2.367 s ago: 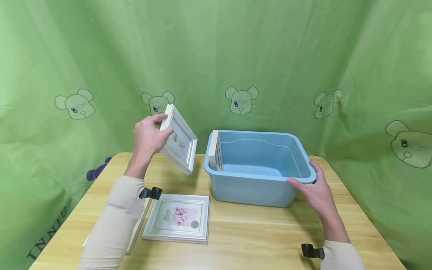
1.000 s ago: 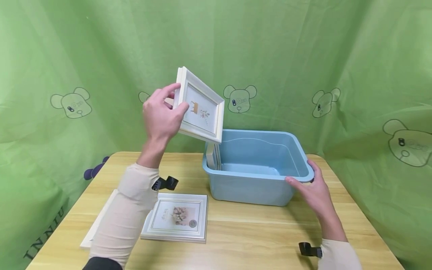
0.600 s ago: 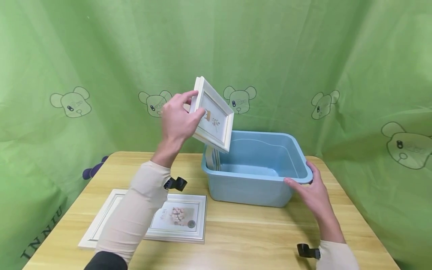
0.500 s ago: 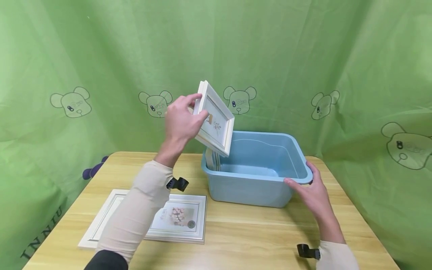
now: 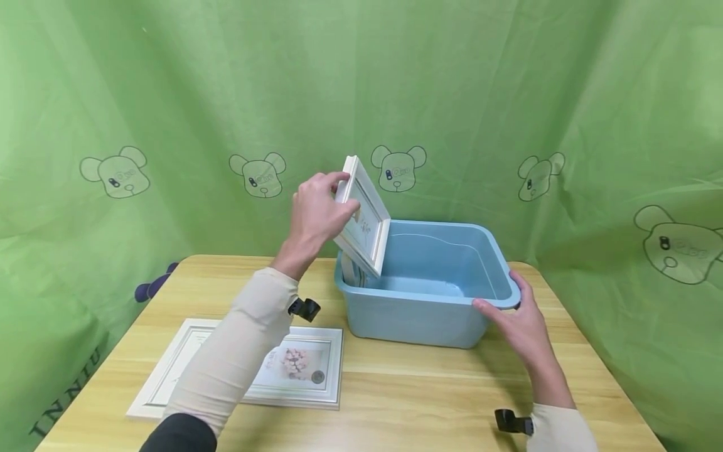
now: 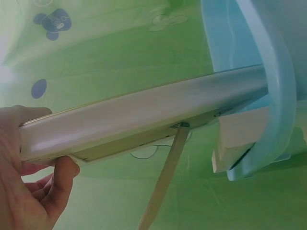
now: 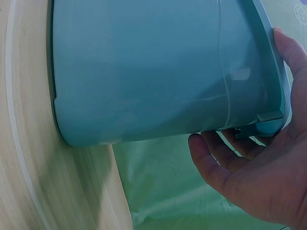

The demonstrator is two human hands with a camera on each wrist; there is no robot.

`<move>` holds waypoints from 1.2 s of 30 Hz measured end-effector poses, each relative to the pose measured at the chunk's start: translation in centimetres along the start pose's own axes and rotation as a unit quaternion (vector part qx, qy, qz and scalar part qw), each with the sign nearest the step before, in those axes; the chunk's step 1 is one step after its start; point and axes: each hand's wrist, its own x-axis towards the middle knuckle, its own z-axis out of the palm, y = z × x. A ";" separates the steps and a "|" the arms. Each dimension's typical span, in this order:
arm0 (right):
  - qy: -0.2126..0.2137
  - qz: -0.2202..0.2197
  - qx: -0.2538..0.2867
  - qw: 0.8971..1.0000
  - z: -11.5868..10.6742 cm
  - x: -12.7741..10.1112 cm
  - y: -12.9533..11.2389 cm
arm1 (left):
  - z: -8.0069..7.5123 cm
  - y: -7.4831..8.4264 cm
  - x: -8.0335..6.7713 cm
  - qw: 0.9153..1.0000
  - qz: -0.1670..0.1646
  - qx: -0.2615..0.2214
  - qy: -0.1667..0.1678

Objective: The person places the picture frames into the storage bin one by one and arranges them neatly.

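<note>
My left hand (image 5: 319,210) grips a small white picture frame (image 5: 366,221) by its upper left edge and holds it tilted over the left end of a blue plastic tub (image 5: 420,317). The frame's lower corner dips just inside the tub rim. In the left wrist view my left hand (image 6: 29,191) holds the frame's edge (image 6: 144,115), whose back stand (image 6: 163,187) hangs loose. Another pale frame (image 6: 240,139) stands against the tub's left wall (image 5: 346,275). My right hand (image 5: 516,323) grips the tub's right rim, with my fingers (image 7: 225,153) curled under the lip.
On the wooden table (image 5: 440,402), a silver frame with a flower picture (image 5: 302,367) lies front left. A larger white frame (image 5: 164,376) lies beside it, partly under my sleeve. A purple object (image 5: 149,289) sits at the table's left edge. A green curtain hangs behind.
My left hand has carried the white frame up and to the right from above the table, then lowered it until its corner entered the tub's left end. My right hand stayed on the rim.
</note>
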 end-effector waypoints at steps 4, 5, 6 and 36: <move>0.000 0.002 -0.002 1.000 0.1 0.0 0.1 | 0.5 0.1 0.1 1.000 -0.004 0.018 -0.016; 0.000 0.002 -0.003 1.000 0.1 0.0 0.1 | 0.6 0.1 0.1 1.000 -0.005 0.023 -0.020; 0.000 0.003 -0.005 1.000 0.1 0.0 0.1 | 0.8 0.1 0.1 0.999 -0.006 0.027 -0.023; 0.004 0.006 -0.015 1.000 0.0 0.1 -0.1 | 2.5 1.5 -0.1 0.989 0.006 0.129 -0.076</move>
